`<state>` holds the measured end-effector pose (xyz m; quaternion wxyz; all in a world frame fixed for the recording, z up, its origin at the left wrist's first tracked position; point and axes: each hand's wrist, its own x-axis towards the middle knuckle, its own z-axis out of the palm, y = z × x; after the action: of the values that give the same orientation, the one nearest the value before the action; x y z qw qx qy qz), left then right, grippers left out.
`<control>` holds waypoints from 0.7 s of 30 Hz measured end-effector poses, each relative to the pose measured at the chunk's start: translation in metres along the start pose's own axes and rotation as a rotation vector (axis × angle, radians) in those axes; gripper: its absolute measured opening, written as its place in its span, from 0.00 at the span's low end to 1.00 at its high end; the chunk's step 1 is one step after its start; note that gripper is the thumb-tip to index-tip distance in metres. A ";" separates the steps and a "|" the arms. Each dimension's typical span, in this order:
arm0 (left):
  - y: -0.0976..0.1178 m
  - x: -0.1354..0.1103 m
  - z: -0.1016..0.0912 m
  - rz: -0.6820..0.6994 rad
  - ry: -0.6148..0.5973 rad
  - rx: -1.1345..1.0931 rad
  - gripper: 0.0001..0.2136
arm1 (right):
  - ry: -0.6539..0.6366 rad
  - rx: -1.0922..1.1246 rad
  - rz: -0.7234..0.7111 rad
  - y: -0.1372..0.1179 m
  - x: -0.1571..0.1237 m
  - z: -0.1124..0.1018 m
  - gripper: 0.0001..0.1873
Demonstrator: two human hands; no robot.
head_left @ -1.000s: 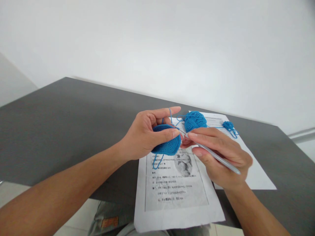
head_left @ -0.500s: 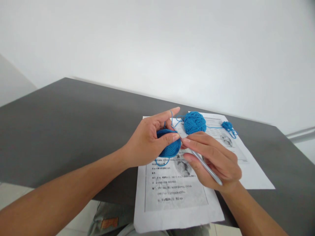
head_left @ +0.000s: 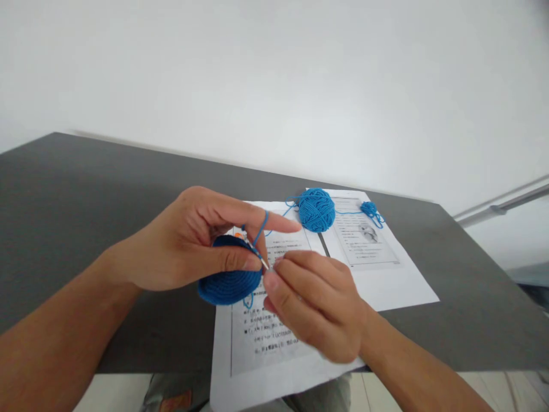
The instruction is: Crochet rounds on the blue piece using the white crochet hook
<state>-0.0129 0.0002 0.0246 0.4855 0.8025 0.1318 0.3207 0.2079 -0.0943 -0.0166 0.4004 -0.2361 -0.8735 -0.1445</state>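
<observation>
My left hand (head_left: 189,240) pinches a round blue crocheted piece (head_left: 229,283) between thumb and fingers, and a strand of blue yarn loops over its outstretched index finger. My right hand (head_left: 313,303) is closed around a thin silver crochet hook (head_left: 262,262); only the hook's tip shows, poking into the edge of the piece by my left thumb. The yarn runs back to a blue yarn ball (head_left: 316,209) lying on the papers.
Two printed paper sheets (head_left: 369,280) lie on a dark grey table (head_left: 86,189); the nearer sheet overhangs the front edge. A small tangle of blue yarn (head_left: 371,210) sits right of the ball. A white wall rises behind the table.
Both hands and the piece have moved left and closer to me. My right hand has turned, so the hook's handle is now hidden. The view has shifted as well.
</observation>
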 end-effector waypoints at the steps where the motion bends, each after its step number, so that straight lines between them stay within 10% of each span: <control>1: -0.002 0.000 0.003 -0.047 0.064 -0.023 0.17 | 0.026 0.080 0.083 0.003 -0.001 0.001 0.11; 8: -0.011 0.001 0.018 -0.209 0.309 -0.136 0.30 | 0.255 0.619 0.564 0.014 -0.001 0.011 0.21; 21: -0.005 -0.002 0.026 -0.226 0.326 -0.264 0.35 | 0.217 0.620 0.533 0.016 -0.005 0.003 0.24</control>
<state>0.0027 -0.0161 0.0112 0.5914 0.6498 0.2545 0.4039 0.2169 -0.0811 -0.0210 0.5656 -0.3056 -0.7367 0.2098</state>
